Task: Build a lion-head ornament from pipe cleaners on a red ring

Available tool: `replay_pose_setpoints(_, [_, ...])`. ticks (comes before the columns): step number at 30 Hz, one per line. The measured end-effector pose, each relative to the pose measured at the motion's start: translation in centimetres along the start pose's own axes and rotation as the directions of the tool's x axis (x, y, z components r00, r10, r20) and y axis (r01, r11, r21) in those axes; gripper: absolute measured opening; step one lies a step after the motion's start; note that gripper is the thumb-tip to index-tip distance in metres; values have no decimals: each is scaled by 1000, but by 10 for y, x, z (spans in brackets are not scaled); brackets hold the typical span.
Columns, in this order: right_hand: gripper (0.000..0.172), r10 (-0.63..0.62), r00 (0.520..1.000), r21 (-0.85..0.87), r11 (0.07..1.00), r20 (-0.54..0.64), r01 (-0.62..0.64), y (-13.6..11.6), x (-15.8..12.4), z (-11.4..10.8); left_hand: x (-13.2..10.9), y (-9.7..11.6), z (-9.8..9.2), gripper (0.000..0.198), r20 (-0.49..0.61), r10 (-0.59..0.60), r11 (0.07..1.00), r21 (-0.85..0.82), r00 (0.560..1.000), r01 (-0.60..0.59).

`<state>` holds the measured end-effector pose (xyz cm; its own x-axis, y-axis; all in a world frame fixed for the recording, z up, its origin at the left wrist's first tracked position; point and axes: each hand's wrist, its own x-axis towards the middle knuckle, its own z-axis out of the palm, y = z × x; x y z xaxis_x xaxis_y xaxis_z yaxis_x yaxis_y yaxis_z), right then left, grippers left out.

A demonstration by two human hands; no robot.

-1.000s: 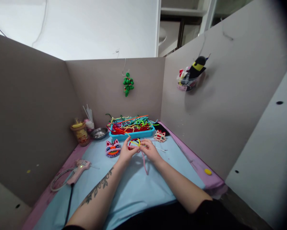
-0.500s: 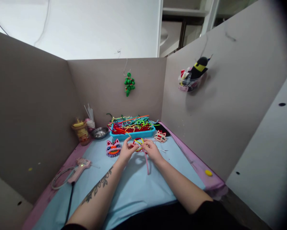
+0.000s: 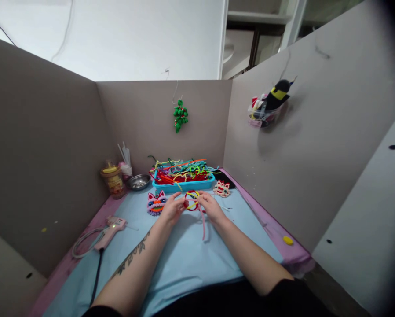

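Note:
Between my hands is a round pipe-cleaner frame (image 3: 192,208) in red and yellow, held above the blue cloth. A pink pipe cleaner (image 3: 203,225) crosses it, and its loose end hangs down toward me. My left hand (image 3: 174,208) pinches the frame's left side, thumb and fingers closed on it. On the right side, my right hand (image 3: 210,206) grips the frame near the pink strand; the fingertips partly hide the join. Just left of my left hand lies a purple and orange pipe-cleaner animal face (image 3: 155,204). A cream and red one (image 3: 221,188) lies beyond my right hand.
A blue tray (image 3: 184,186) heaped with coloured pipe cleaners stands at the back. To the left are a pink glue gun (image 3: 110,232) with its cord, a metal bowl (image 3: 138,182) and a lidded cup (image 3: 114,181). Grey panels (image 3: 161,119) enclose the table.
My left fingers have shifted along the frame, away from the pink strand, showing more of the ring. My right hand keeps its grip. The view has shifted slightly.

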<state>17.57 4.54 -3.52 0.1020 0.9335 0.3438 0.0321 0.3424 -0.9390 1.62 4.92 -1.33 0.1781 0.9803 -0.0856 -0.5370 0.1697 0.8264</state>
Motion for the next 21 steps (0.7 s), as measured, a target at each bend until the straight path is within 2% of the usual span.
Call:
replay_pose_setpoints(7, [27, 13, 1000, 34, 999, 25, -13, 1, 1, 0, 6, -6, -4, 56, -34, -83, 993, -81, 996, 80])
replay_pose_setpoints(15, [28, 6, 1000, 23, 1000, -7, -5, 0, 1, 0, 6, -8, -2, 50, -78, -84, 994, -74, 993, 79])
replay_pose_setpoints(18, [30, 24, 999, 21, 1000, -43, -24, 2, 3, -2, 3, -5, -2, 53, -57, -37, 999, 7, 998, 38])
replay_pose_setpoints(21, [31, 37, 998, 43, 998, -48, -35, 3, 5, -5, -2, -4, 0, 57, 12, -36, 998, 57, 999, 36])
